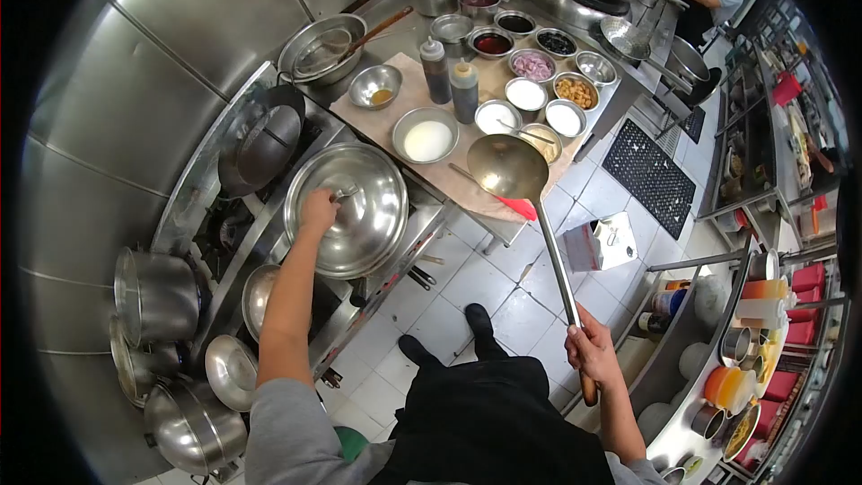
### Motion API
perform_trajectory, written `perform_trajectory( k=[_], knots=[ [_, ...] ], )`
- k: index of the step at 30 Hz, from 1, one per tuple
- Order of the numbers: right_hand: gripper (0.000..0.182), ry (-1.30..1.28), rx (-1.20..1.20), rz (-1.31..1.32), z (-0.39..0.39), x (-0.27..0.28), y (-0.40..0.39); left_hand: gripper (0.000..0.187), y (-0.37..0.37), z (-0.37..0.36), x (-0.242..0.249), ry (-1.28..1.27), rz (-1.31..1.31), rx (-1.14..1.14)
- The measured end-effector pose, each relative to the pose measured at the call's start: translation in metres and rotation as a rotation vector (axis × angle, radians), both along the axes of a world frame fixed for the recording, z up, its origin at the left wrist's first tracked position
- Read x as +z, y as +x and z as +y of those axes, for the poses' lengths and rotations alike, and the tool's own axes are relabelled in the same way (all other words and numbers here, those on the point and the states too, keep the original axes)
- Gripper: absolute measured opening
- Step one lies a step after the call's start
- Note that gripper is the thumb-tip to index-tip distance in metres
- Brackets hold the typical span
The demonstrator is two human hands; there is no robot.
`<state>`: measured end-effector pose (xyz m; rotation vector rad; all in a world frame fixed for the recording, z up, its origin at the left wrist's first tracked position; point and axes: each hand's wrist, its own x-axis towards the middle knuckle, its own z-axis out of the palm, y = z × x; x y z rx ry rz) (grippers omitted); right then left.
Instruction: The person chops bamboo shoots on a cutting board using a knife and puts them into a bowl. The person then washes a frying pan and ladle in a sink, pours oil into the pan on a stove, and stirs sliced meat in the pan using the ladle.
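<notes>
left hand [316, 211] on lid [359, 216], right hand [588, 350] holding ladle [508, 166]

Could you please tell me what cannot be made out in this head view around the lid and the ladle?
- What lies under the large lid: the lid covers it, with the left hand on its handle.
- Whether the ladle bowl holds anything: too small and shiny to tell.
- The ladle handle's end: hidden inside the right hand.
- What the two squeeze bottles hold: too small to read.
</notes>
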<state>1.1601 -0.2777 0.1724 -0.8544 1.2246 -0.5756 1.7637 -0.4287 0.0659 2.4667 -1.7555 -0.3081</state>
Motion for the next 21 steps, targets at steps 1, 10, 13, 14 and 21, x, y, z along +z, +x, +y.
perform_trajectory(
  k=[1, 10, 13, 14, 21],
  knots=[
    [0.054, 0.011, 0.000, -0.015, 0.000, 0.000, -0.001, 0.024, 0.003, 0.002, -0.005, -0.008, 0.019, 0.022],
    [0.046, 0.119, 0.098, -0.247, -0.024, 0.004, 0.023, 0.037, 0.005, 0.006, -0.020, -0.013, 0.034, 0.083],
    [0.051, 0.178, 0.166, -0.331, -0.038, 0.007, 0.037, 0.039, -0.016, 0.047, 0.010, -0.359, 0.146, 0.151],
    [0.053, 0.166, 0.254, -0.397, -0.044, 0.011, 0.044, 0.035, -0.037, 0.079, 0.024, -0.544, 0.212, 0.261],
    [0.059, 0.170, 0.806, -0.498, -0.060, 0.014, 0.156, 0.014, -0.193, 0.381, 0.075, -0.824, 0.700, 0.834]
  ],
)
